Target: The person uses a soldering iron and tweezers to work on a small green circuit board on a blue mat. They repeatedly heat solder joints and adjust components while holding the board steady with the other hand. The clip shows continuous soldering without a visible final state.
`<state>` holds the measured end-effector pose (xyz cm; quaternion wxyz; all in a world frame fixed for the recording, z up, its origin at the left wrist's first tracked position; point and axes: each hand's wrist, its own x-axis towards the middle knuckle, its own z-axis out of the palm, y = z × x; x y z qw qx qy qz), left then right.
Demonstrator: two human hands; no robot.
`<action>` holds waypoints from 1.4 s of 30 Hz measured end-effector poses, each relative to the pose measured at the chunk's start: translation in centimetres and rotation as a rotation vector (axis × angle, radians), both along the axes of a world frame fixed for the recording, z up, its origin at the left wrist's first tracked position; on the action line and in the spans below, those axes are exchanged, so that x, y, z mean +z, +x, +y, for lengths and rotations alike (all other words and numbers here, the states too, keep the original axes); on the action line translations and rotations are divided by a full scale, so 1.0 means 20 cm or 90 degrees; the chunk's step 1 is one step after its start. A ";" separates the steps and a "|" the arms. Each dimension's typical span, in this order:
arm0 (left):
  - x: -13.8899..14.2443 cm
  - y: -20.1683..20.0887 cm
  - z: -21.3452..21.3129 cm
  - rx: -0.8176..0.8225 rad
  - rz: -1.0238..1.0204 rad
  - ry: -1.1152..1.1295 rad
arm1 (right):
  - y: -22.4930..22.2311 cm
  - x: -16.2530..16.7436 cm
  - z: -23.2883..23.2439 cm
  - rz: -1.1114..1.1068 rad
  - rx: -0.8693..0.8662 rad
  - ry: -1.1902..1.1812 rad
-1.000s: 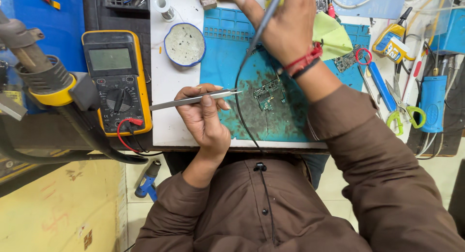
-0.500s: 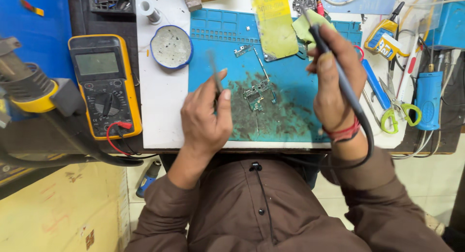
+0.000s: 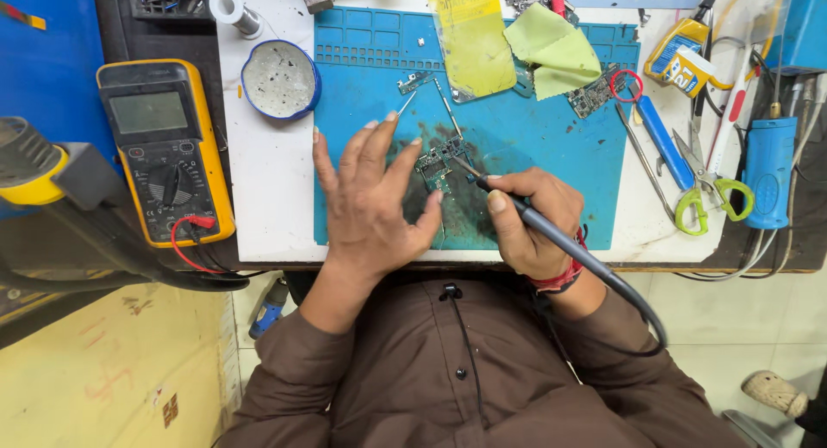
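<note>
A soldering iron (image 3: pixel 551 228) is gripped in the right hand (image 3: pixel 530 220) much as a pen is held, the fingers closed round the dark handle so that the fine tip can be steered; its cable is led back over the wrist and off the near edge of the bench, out of the way of the work. The tip is laid against a small circuit board (image 3: pixel 438 161), which lies flat near the middle of the blue work mat (image 3: pixel 551 146), on the scorched, darkened patch.

The left hand (image 3: pixel 370 194) is held open, fingers spread and raised, just left of the board — nothing is gripped in it. Whether its thumb touches the mat cannot be told. A pair of tweezers (image 3: pixel 403 105) seems to lie beyond its fingertips, though it is partly hidden.

Supplies are ranged along the far edge of the mat, within reach but off the working patch: a yellow sheet (image 3: pixel 471 36), a folded green cloth (image 3: pixel 553 47) and another small board (image 3: pixel 593 92). A round blue tin (image 3: pixel 280 79) sits on the white bench top (image 3: pixel 267 189) by the mat's far left corner. A yellow multimeter (image 3: pixel 164 146) is parked further left, display up so it can be read. At the right edge lie green-handled scissors (image 3: pixel 702 194) and a blue-handled tool (image 3: pixel 662 140) — laid side by side, handles toward the person.
</note>
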<state>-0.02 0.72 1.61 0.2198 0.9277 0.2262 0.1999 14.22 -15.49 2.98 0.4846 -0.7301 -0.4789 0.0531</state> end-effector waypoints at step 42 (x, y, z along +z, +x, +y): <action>-0.11 0.35 0.48 0.087 0.227 0.452 | 0.01 -0.05 0.06 0.035 -0.016 -0.020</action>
